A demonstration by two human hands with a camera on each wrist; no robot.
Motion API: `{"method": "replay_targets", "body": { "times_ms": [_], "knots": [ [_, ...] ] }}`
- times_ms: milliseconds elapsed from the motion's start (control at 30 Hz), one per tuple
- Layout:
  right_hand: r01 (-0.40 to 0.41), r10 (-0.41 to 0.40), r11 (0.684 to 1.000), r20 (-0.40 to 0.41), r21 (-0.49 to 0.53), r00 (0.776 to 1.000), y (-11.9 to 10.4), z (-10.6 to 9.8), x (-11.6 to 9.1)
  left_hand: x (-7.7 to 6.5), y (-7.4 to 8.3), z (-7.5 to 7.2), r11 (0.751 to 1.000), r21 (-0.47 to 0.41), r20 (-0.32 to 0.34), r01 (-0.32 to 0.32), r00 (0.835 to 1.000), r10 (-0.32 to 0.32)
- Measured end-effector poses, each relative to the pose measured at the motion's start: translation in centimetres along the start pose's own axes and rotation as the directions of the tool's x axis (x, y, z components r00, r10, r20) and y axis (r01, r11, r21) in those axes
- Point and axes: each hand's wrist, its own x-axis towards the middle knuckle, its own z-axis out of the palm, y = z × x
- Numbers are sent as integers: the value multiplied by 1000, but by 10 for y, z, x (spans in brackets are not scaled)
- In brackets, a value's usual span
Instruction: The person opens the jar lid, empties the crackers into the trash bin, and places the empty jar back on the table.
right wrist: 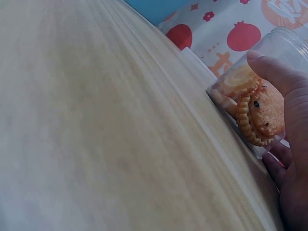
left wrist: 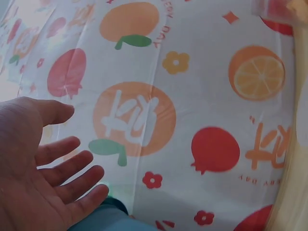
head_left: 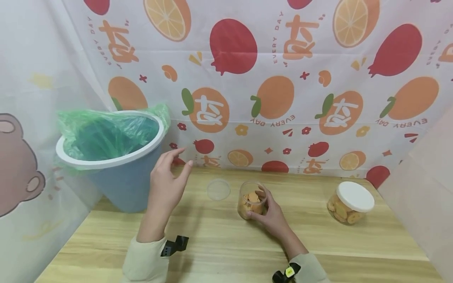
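Note:
A clear plastic jar (head_left: 244,206) with cookies (right wrist: 262,113) inside stands on the table, its top uncovered. My right hand (head_left: 274,218) grips it from the right side, thumb in front and fingers round the back. My left hand (head_left: 166,181) is raised beside the bin, fingers apart with nothing between them; in the left wrist view the left hand (left wrist: 53,168) shows its bare palm. Flat on the table, left of the jar, lies a clear round lid (head_left: 218,189).
On the left stands a blue bin (head_left: 131,188) with a white rim and a green plastic liner (head_left: 106,135). At the right is a second jar (head_left: 345,210) of cookies under a white lid (head_left: 355,195). A fruit-print cloth (head_left: 240,98) hangs behind the wooden table (head_left: 219,251).

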Motion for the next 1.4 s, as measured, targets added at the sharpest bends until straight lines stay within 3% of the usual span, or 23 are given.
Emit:
{"method": "replay_targets", "body": {
  "times_ms": [333, 633, 733, 867, 933, 1067, 1167, 1300, 1400],
  "knots": [
    [0, 0, 1000, 0, -14, 1000, 0, 1, 0, -2, 4, -23, 991, 65, -78, -118, 989, 123],
    [7, -7, 1000, 9, -1, 1000, -1, 2, -2, 9, 7, -72, 942, 234, -128, -239, 953, 274],
    [6, -6, 1000, 5, 8, 1000, -2, 2, -2, 16, 3, -89, 910, 299, -140, -287, 930, 340],
    [2, -2, 1000, 0, 10, 1000, -2, 1, -2, 20, -6, -110, 835, 406, -97, -371, 891, 443],
    [4, -4, 1000, 1, -1, 1000, -1, 1, -3, 22, -13, -121, 799, 461, -65, -386, 883, 465],
    [16, -16, 1000, -3, -21, 1000, 1, 1, -4, 28, -27, -145, 779, 526, -30, -342, 908, 419],
    [22, -22, 1000, -9, -22, 1000, 1, 0, -4, 35, -38, -162, 778, 570, -21, -265, 942, 336],
    [21, -21, 999, -10, -26, 1000, 1, 0, -5, 43, -52, -182, 775, 625, -7, -93, 992, 124],
    [19, -19, 999, -5, -28, 1000, 1, 2, -5, 46, -60, -196, 753, 657, 9, 27, 999, -43]
  ]
}}
